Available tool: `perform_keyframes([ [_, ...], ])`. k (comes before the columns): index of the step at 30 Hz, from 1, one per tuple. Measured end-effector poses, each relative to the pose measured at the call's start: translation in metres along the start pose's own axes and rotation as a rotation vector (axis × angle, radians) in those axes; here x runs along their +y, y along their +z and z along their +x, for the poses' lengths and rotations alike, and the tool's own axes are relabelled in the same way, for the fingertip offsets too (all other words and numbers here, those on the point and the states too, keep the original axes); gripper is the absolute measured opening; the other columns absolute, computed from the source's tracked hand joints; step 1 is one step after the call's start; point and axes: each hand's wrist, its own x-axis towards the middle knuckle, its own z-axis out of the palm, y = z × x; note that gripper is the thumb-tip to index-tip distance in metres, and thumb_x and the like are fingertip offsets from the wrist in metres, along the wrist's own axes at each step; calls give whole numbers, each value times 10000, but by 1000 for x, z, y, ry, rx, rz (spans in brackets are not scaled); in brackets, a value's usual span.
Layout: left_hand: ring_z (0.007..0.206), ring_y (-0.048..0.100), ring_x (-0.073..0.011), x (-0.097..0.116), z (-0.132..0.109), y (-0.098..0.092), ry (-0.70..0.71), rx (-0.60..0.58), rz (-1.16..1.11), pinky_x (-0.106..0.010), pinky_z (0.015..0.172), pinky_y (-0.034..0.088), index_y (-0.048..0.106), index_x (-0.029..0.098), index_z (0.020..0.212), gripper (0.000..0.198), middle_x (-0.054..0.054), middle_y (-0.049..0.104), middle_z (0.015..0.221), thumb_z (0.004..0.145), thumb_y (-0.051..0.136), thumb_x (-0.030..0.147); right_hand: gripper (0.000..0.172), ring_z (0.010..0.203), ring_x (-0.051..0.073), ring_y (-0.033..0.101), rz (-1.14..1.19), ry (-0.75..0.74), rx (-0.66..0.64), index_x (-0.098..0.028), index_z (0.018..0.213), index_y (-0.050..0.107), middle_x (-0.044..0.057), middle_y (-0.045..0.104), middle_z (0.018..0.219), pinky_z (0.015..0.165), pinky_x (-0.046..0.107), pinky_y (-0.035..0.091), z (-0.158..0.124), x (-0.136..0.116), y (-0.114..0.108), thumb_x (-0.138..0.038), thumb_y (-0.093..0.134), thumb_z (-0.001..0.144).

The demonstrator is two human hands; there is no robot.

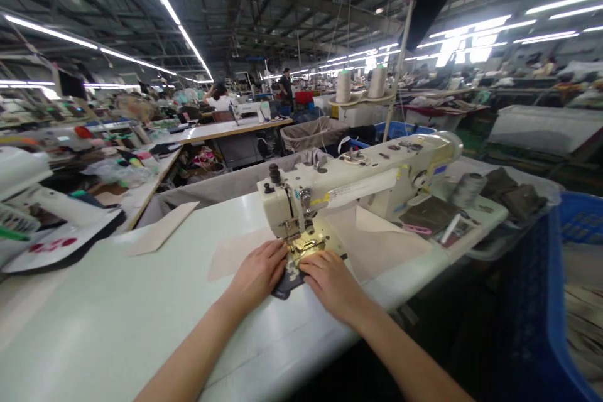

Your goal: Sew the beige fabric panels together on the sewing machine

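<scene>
A cream sewing machine (285,204) stands on a pale green table (141,301), its lit needle area between my hands. My left hand (259,270) lies left of the presser foot (306,245), fingers bent and together, pressing on a piece of beige fabric (223,257). Just right of the foot, my right hand (332,279) has its fingers curled together at the needle plate; whatever is under its fingertips is hidden. A dark, light-patterned piece (286,286) shows between the hands. More beige fabric (381,248) lies under the machine arm.
A beige strip (162,231) lies on the table's far left. Pink-handled scissors (417,228) and a grey thread cone (468,188) sit by the machine's base. A blue crate (549,308) stands at right, a fabric-lined bin (211,183) behind. Other people work farther off.
</scene>
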Motion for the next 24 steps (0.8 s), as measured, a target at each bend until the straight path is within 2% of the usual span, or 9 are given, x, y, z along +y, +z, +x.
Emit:
perform_keyframes([
  [6,1183,614,-259,-6,-1,4,-13,-27,87,-436,1018,527,626,196,1283,349,-111,671,1286,1022,419,299,184,1102,216,593,16,32,2,-208,1131,705,42,713,1150,1017,402,460,3,-4,-4,-171,662,955],
  [11,1108,606,-278,4,1,-5,-67,-47,128,-444,952,535,625,207,1271,327,-110,676,1198,1013,440,284,178,1102,223,598,14,52,-5,-201,1116,714,45,716,1149,1004,408,467,4,-4,-5,-169,676,945],
  [15,997,623,-252,16,-1,-8,-97,-101,20,-396,898,547,694,186,1082,296,-105,672,1049,950,440,112,138,1084,206,615,66,66,17,-200,1066,719,46,716,1112,985,373,477,1,-9,-5,-156,650,955],
  [18,963,634,-221,25,-6,-3,-74,-139,-118,-353,888,549,695,170,977,281,-99,657,1038,928,440,64,149,1067,202,616,118,68,18,-191,1089,699,47,707,1112,965,350,484,-3,-17,-6,-177,672,944],
  [21,961,630,-235,35,-9,1,-63,-134,-96,-362,864,559,684,165,1017,214,-105,645,1055,957,483,129,192,1077,234,599,99,52,-21,-184,1095,688,52,704,1125,987,392,464,-7,-22,-9,-224,728,912],
  [24,1014,612,-265,40,-9,2,-65,-66,-26,-406,874,564,669,181,1122,221,-108,649,1099,976,503,184,183,1080,249,587,61,51,-38,-183,1078,688,53,707,1121,1003,419,444,-8,-22,-12,-224,737,907],
])
